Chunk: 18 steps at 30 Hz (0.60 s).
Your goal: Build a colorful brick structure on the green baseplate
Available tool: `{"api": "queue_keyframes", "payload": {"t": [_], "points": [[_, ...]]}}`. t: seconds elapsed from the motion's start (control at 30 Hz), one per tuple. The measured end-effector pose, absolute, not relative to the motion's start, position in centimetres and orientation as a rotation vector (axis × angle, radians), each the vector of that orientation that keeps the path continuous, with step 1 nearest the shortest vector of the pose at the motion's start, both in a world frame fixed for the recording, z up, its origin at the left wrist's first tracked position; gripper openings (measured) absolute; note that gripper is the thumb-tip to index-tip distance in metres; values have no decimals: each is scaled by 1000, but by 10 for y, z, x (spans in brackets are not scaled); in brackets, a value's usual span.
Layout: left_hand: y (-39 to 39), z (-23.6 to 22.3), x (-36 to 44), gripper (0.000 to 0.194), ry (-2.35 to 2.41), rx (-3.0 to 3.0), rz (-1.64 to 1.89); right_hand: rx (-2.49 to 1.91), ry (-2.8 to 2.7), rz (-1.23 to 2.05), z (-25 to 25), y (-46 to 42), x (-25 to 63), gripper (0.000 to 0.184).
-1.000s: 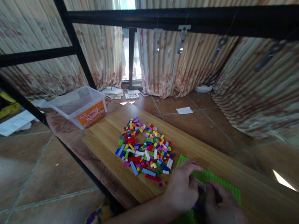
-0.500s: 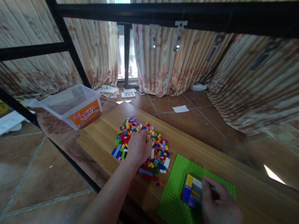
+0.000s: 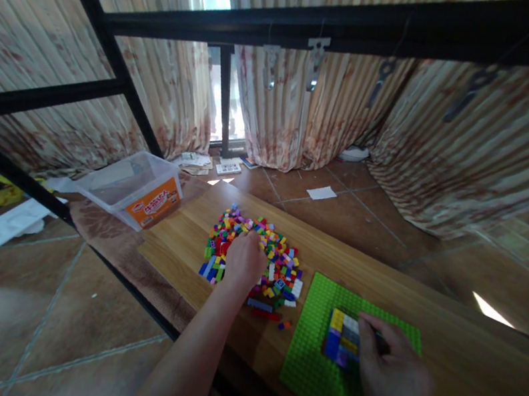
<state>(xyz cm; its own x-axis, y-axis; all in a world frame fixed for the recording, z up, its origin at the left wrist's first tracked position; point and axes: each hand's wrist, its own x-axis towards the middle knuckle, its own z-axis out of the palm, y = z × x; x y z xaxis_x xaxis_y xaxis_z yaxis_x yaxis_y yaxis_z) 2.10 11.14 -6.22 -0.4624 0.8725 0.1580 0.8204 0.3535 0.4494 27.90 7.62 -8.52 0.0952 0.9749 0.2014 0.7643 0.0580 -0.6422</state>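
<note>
Joined brick block sits on green baseplate, right; many bricks loose in pile, left, left hand over it, right hand at block (can't tell either grip).

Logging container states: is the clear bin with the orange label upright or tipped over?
Upright: the clear bin rests with its rim facing up and the orange label on its side wall.
</note>
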Motion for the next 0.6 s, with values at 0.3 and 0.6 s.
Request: {"api": "queue_keyframes", "payload": {"t": [0.3,0.6], "points": [[111,-52,6,19,1755,1146,1319,-1721,-1624,484,-79,76,271,35],[95,-41,52,32,1101,956,1182,-1435,-1432,708,-67,69,259,31]]}}
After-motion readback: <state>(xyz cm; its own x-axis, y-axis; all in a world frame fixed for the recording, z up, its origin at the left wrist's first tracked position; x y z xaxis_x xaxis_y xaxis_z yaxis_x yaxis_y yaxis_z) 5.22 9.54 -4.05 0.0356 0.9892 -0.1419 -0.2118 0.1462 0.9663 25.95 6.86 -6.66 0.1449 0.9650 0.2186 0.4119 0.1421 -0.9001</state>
